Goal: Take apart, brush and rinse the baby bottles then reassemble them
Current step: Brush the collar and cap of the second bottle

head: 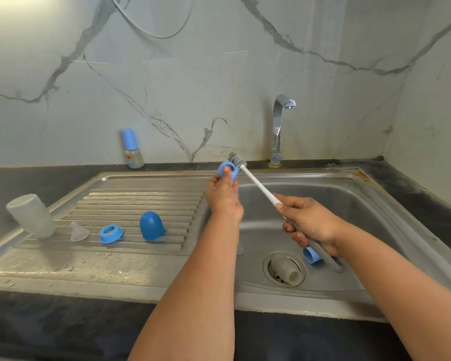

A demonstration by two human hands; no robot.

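Pinching the blue collar ring (228, 171) in my left hand (223, 195), right-hand (311, 225) fingers wrapped around the brush (258, 185); wet, the ring could slip into the sink (349, 194).

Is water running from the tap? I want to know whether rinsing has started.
No: the faucet spout shows no stream, while the right hand holds the brush beside the blue ring held by the left hand.

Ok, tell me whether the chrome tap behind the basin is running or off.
Off: no water falls from the spout of the chrome tap, and none streams into the stainless steel sink basin below.
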